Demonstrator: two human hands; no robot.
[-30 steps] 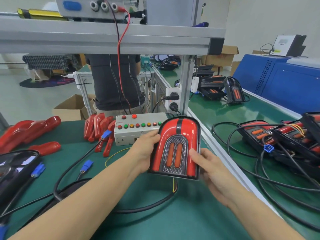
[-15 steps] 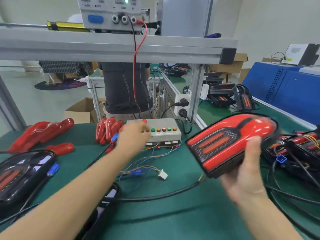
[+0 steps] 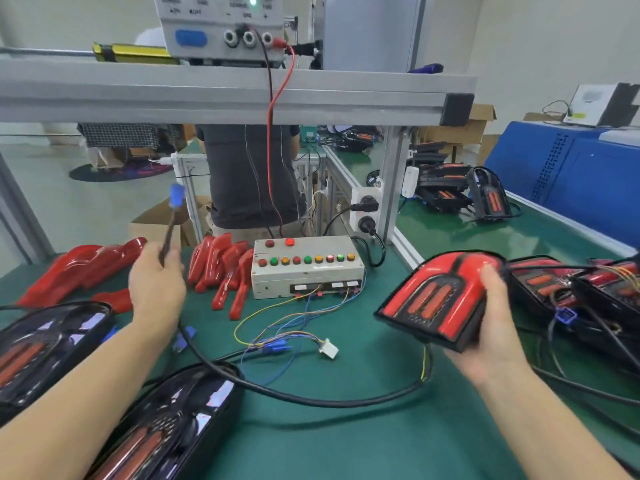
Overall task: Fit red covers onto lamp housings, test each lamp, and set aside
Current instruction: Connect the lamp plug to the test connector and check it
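My right hand (image 3: 491, 327) grips a covered lamp (image 3: 438, 299), red cover on a black housing, tilted above the green mat at the right. Its black cable (image 3: 294, 396) curves across the mat to my left hand (image 3: 156, 282), which holds the cable just below its blue connector (image 3: 176, 195), raised in the air. The grey test box (image 3: 306, 268) with coloured buttons stands at the centre back. Loose red covers (image 3: 221, 268) lie left of the box. Two uncovered black housings (image 3: 166, 427) lie at the lower left.
More red covers (image 3: 83, 268) lie at far left. Finished lamps with tangled cables (image 3: 588, 292) are piled at the right. Thin coloured wires with a white plug (image 3: 328, 348) trail from the box. A power supply (image 3: 221, 27) sits on the aluminium frame overhead. A person stands behind the bench.
My left hand left the lamp, reached toward the box and now lifts the cable's blue connector. My right hand carried the lamp to the right and tilted it.
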